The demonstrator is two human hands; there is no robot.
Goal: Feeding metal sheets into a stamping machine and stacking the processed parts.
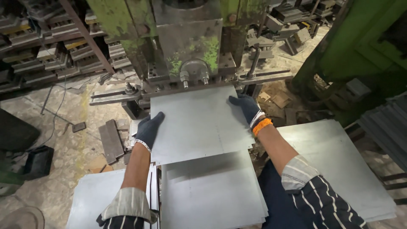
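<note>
At the far left, racks of dark metal tooling (51, 46) stand along the wall, and loose steel plates (111, 140) lie on the dusty floor (68, 157). Nearer, the left hand (148, 129) — in a dark knit glove — is clamped on the left edge of a thin grey metal sheet (195, 123), fingers over the top face. The sheet lies flat, its far edge pushed under the ram of a worn green press (186, 42), its near edge overhanging a stack of like sheets (212, 195) directly below. Another stack (97, 199) sits lower left. The sheet looks stiff enough to hold its plane yet thin enough to flex if taken by one side only; its bare face is probably slick and its cut edges sharp, so opposite edges near the middle seem the sound place to grip — as both hands do. The right hand (246, 108), gloved likewise with an orange band at the wrist, is closed on the right edge near the far corner. Further right lies a third stack (339, 161), beside a green machine frame (352, 51).
</note>
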